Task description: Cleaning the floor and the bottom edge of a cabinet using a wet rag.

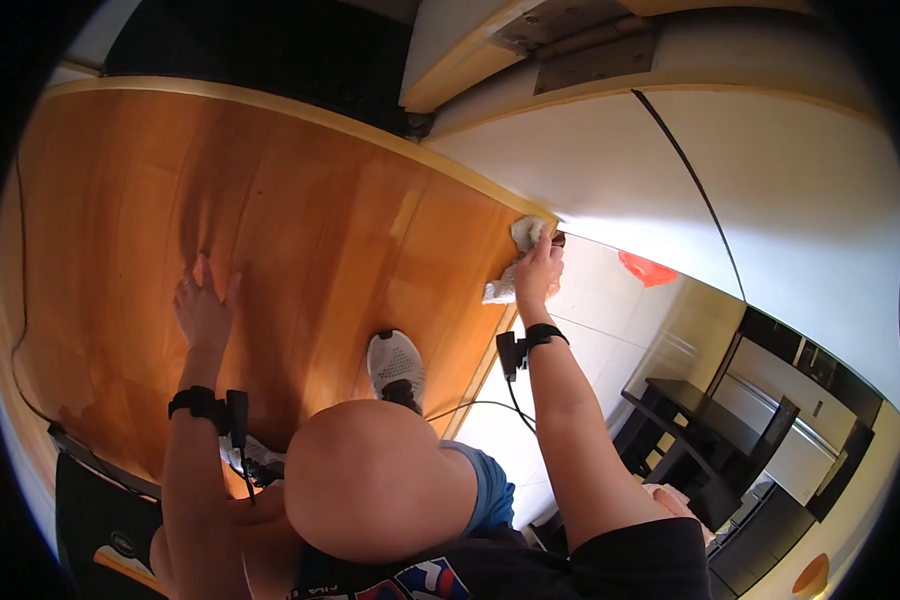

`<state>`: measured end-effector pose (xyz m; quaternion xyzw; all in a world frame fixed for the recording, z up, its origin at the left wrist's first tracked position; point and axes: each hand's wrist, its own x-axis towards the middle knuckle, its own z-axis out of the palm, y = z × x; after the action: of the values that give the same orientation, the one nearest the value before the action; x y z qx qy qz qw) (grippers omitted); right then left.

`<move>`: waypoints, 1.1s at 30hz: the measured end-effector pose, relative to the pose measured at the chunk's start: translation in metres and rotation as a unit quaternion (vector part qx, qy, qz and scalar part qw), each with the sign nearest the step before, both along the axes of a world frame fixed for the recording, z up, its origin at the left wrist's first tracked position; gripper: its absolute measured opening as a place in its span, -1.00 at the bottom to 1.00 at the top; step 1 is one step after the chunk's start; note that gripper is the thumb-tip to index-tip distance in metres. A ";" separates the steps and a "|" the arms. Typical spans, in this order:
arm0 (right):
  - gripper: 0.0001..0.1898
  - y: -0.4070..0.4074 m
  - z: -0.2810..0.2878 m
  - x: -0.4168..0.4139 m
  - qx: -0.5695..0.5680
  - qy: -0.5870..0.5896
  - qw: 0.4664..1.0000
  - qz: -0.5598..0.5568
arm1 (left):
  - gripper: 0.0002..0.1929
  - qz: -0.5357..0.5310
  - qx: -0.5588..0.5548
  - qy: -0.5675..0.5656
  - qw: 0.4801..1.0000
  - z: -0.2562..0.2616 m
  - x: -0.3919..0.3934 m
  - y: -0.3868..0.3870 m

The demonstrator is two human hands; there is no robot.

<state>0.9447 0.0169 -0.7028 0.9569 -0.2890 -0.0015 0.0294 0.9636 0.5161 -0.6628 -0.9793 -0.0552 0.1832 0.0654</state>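
Note:
A white, fluffy cloth [529, 232] is in my right hand [540, 271], which presses it on the corner of the wooden floor [307, 210], beside the light wood edging strip and the white panel. Part of the cloth lies under my fingers and wrist side. My left hand [203, 307] is over the floor at the left, fingers spread, with nothing in it; whether it touches the boards I cannot tell. Both wrists wear black straps with small devices and cables. My bent knee and a grey mesh sneaker [396, 369] are between my arms.
Pale floor tiles [592, 292] lie beyond the wood edge, with a red object [647, 268] on them. Dark wooden furniture [701, 420] stands at the right. A thin black cable [22, 300] runs along the left. A dark bag-like object [97, 517] is at lower left.

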 end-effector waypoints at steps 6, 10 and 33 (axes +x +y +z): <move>-0.57 0.020 0.005 -0.008 0.031 0.012 0.999 -0.037 | -0.33 0.001 0.013 -0.012 1.000 -0.003 -0.003 0.000; -0.56 0.029 0.003 -0.031 0.064 -0.024 0.998 -0.009 | -0.33 -0.004 0.005 -0.014 1.000 -0.003 0.000 0.000; -0.51 0.014 0.009 -0.019 0.044 0.056 0.997 0.026 | -0.30 0.024 -0.006 0.044 0.999 -0.002 0.000 0.006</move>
<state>0.9258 0.0310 -0.6943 0.9627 -0.2620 -0.0674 0.0038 0.9640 0.5217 -0.6645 -0.9691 -0.0747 0.2281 0.0571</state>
